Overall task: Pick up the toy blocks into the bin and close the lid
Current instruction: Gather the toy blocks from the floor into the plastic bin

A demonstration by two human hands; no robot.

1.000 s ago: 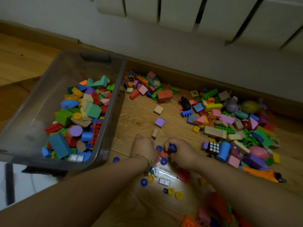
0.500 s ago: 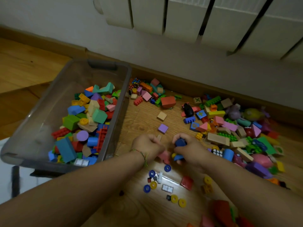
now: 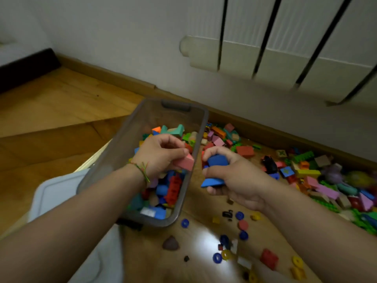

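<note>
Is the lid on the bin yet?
No, the bin is open on top, with blocks showing inside.

Open-topped bin [image 3: 127, 139]; scattered blocks [image 3: 244, 151] and rings [image 3: 217, 257] across floor [image 3: 61, 103].

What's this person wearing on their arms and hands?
No sleeves or gloves are in view. The left hand has a thin thread bracelet at its wrist, red and green strands with loose ends. The right hand shows no ring or watch.
</note>
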